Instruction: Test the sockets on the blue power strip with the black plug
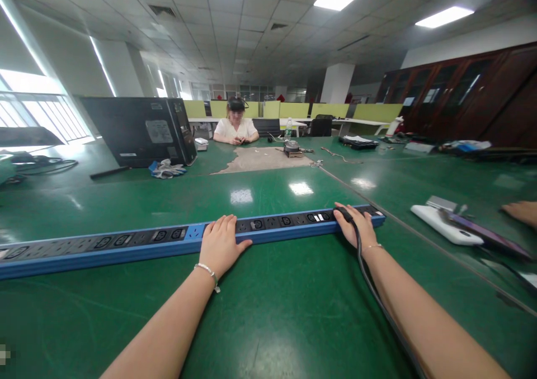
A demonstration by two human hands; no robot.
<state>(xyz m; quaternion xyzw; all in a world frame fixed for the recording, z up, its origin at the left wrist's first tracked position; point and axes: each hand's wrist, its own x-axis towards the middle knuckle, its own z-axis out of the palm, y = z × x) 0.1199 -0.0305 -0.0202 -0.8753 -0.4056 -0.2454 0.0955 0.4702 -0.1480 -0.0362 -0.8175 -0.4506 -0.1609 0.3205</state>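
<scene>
A long blue power strip with black sockets lies across the green table. My left hand rests over its middle, fingers wrapped across the top and thumb along the front side. Near the strip's right end, my right hand has its fingers around a black plug, which sits at the sockets. From the plug a black cable runs down beside my right forearm to the bottom edge. Whether the plug is fully seated cannot be seen.
At the right lie a white phone-like device and a dark phone, with another person's hand beyond. A computer case and gloves are at the back left. Across the table sits a person.
</scene>
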